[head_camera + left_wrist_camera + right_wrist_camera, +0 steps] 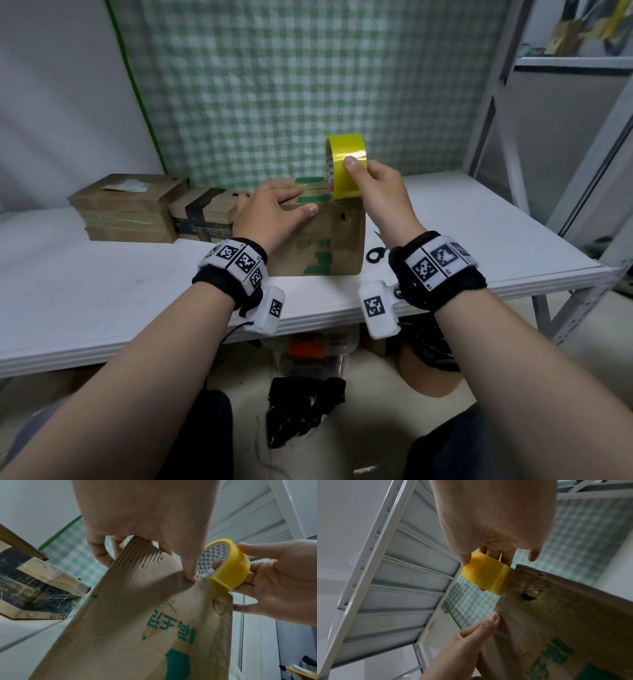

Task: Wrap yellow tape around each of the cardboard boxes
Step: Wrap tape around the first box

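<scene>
Head view: the left hand (270, 212) is lying flat with straight fingers on the box (325, 240) on the counter (479, 233), while the right hand (380, 195) is pinching the tape (346, 164) at the box's far right corner. Two more boxes (130, 209) are sitting to the left, and scissors (376, 255) just right of the box.

Left wrist view: the thumb (190, 566) is pressing the box's top edge beside the tape.

Right wrist view: the fingers (493, 555) are curling around the roll, which is touching the box's corner.

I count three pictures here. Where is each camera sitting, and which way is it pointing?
Head: on the person's head, looking down at the white table; both forearms, the left hand and right hand show.
Left wrist: under the left wrist, looking along the left hand flat on the cardboard box.
Right wrist: under the right wrist, looking along the right hand gripping the yellow tape roll.
Shared: all three show the box and the tape.
</scene>
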Demonstrator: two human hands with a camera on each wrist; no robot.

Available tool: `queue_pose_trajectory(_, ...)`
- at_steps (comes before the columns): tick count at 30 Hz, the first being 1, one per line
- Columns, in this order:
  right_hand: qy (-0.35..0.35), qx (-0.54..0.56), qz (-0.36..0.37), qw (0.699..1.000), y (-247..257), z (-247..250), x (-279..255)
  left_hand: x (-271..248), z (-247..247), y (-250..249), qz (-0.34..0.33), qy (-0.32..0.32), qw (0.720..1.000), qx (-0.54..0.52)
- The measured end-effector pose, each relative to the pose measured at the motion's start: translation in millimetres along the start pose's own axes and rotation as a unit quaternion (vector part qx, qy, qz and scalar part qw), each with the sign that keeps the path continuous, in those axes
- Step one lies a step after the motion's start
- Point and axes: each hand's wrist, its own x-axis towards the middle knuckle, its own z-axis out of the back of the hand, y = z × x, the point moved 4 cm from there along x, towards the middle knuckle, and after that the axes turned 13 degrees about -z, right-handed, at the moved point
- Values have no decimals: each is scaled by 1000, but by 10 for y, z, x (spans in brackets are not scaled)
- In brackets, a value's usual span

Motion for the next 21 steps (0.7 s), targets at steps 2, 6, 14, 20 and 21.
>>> queue_pose_trajectory(2,10,-7,-9,1000,29,-11,-21,4,1,-13,-1,3,1000,14)
queue_pose_trajectory(6,11,-10,-22,1000,110,-34,-64,-12,4,-31,1,8,1000,27)
queue_pose_trajectory(14,9,-16,-16,1000,132,10,-291,-24,4,-61,1,8,999,41)
queue_pose_trajectory(20,32,-30,-38,998,35,61,-493,-25,46,-137,1,11,999,31)
queue_pose_trajectory(21,31,-27,-44,998,3,80,-509,-32,49,-157,-3,12,1000,29)
